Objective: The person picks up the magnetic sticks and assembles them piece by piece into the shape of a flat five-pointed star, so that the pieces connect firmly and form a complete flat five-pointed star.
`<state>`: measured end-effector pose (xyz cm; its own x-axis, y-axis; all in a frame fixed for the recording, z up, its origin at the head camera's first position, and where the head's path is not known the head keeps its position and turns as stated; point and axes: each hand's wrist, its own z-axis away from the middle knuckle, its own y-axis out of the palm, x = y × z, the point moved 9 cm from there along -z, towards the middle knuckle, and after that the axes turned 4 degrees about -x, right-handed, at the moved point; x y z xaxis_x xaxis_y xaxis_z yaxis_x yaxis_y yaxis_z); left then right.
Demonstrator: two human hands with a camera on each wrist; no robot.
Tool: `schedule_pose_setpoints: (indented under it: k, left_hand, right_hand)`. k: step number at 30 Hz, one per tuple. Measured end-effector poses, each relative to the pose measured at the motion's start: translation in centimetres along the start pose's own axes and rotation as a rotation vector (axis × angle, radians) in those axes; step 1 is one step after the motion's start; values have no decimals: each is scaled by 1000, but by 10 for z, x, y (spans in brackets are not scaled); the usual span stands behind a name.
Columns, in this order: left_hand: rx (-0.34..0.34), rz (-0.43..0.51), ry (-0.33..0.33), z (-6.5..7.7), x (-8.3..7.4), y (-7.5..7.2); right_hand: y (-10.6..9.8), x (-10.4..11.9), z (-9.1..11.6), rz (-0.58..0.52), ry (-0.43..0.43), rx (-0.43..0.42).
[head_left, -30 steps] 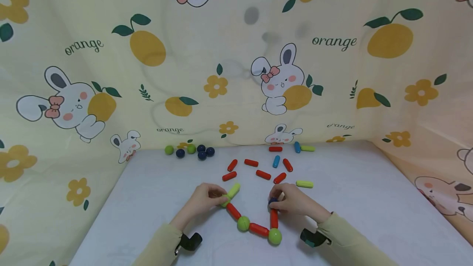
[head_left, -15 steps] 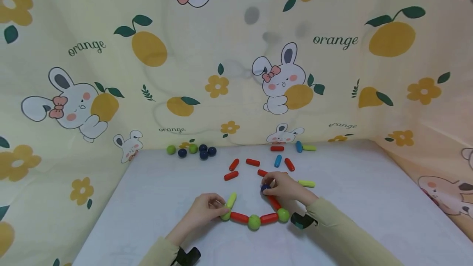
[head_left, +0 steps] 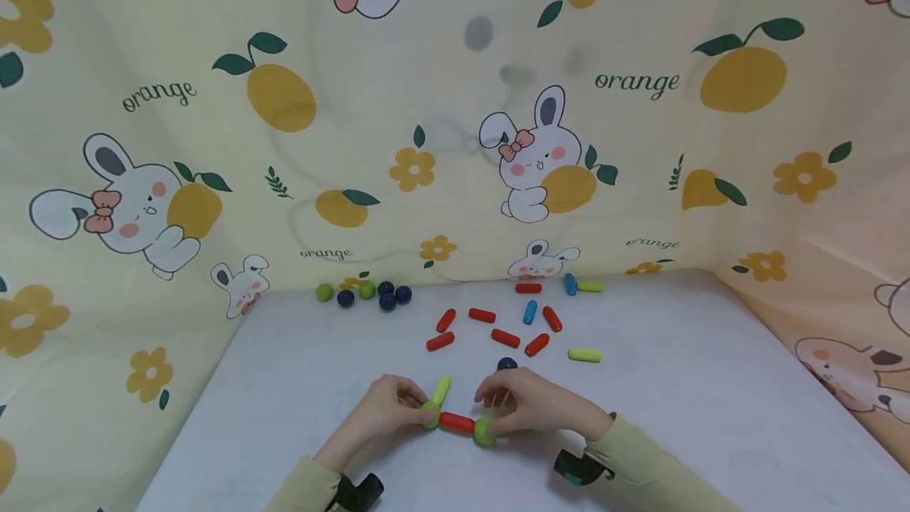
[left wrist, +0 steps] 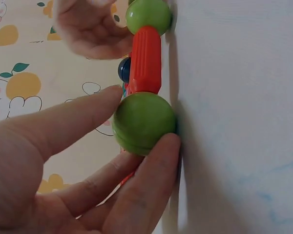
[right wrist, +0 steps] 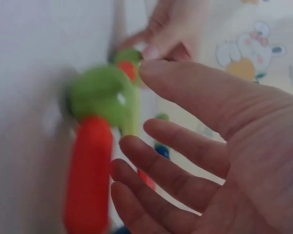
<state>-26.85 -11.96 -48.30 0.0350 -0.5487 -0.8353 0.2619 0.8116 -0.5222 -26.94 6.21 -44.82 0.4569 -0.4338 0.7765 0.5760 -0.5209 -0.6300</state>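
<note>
My left hand [head_left: 387,411] pinches a green ball [left wrist: 144,122] between thumb and fingers at the left end of a chain of toy balls and rods. From that ball a light green rod [head_left: 441,391] points away from me, and a red rod [head_left: 456,423] runs right to a second green ball [head_left: 484,433]. Over this second ball is my right hand [head_left: 536,405], its fingers loosely spread and its thumb close by. Another red rod [right wrist: 88,175] continues from it in the right wrist view, hidden by the hand from above. Beyond the right hand shows a dark blue ball [head_left: 507,363].
Several loose red rods [head_left: 505,338] lie beyond the hands, with a blue rod [head_left: 530,312] among them. Green and dark blue balls [head_left: 387,302] sit at the back left. A light green rod [head_left: 584,355] lies to the right. A printed cloth [head_left: 455,220] hangs behind the table.
My right hand has let go of the dark blue ball and moved toward me and left, to the second green ball. The chain was first swung round and away. My left hand keeps its ball.
</note>
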Motion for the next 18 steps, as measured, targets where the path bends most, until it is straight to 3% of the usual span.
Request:
schedule_pose_setpoints:
  k: [4,10,18]
  left_hand:
    - [-6,9,5,1,-2,-1]
    - [-39,27,20,2,-5,1]
    - [-74,76,26,0,-2,6]
  right_hand:
    - [14,4,4,-7,2,27]
    - [17,4,7,-15,18,1]
    - [23,3,6,-71,-5,82]
